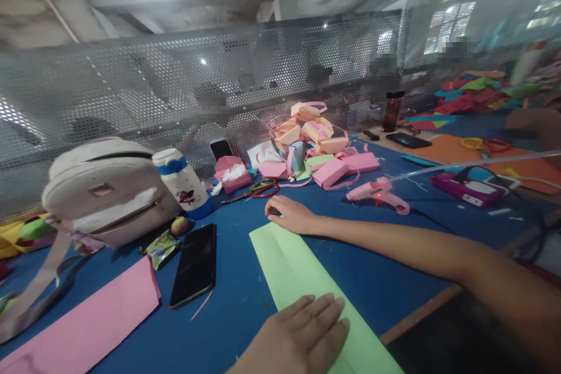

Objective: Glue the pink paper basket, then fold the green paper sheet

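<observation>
A long light green sheet of paper [291, 266] lies slantwise on the blue table in front of me, with a lengthwise fold line. My left hand [302, 333] rests flat on its near part, palm down and fingers stretched out. At the far end of the sheet is my right hand [289, 214], its fingers curled in and its thumb side touching the paper's edge. The forearm reaches across from the right. A pink glue gun [379, 193] with a small red light lies beyond that forearm.
Pink and orange paper boxes [324, 131] are heaped at the back. On the left are a backpack [105, 187], a bottle [182, 184], a phone [194, 266] and folded pink paper [92, 321]. Scissors [258, 189] lie behind my right hand; a purple power strip [467, 189] sits right.
</observation>
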`<action>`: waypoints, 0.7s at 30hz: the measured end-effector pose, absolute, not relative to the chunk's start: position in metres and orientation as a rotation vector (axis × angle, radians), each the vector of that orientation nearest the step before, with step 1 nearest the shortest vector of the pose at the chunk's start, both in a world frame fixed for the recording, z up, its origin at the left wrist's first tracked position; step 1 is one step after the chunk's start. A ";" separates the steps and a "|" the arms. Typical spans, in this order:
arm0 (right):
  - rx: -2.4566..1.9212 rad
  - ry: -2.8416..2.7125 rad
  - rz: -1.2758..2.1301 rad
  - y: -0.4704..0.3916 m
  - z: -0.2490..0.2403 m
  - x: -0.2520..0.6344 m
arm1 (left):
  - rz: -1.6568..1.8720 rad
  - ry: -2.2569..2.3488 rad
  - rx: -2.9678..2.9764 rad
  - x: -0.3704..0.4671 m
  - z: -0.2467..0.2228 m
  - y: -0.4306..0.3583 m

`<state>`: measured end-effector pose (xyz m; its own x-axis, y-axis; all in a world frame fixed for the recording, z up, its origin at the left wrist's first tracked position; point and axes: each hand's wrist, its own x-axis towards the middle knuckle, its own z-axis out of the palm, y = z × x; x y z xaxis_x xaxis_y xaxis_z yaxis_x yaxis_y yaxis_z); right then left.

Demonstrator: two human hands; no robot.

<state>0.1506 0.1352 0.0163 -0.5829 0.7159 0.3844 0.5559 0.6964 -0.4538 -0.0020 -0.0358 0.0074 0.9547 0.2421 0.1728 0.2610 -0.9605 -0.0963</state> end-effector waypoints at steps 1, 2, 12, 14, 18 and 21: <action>-0.944 -2.341 0.415 0.133 0.022 0.153 | -0.234 -0.397 -3.017 -0.006 0.011 -0.030; -0.907 -2.336 0.442 0.128 0.027 0.155 | -0.213 -0.405 -3.036 -0.009 0.014 -0.025; -0.322 -2.818 1.025 0.028 0.038 0.199 | -0.080 -0.311 -2.985 -0.017 -0.005 -0.008; -0.422 -2.842 0.986 0.028 0.036 0.207 | -0.058 -0.284 -2.980 -0.016 -0.003 -0.009; -0.624 -2.857 0.805 0.048 0.029 0.215 | 0.007 -0.316 -3.075 -0.017 0.024 -0.011; -0.761 -2.872 0.636 0.065 0.022 0.215 | 0.197 -0.422 -3.262 -0.017 0.051 -0.015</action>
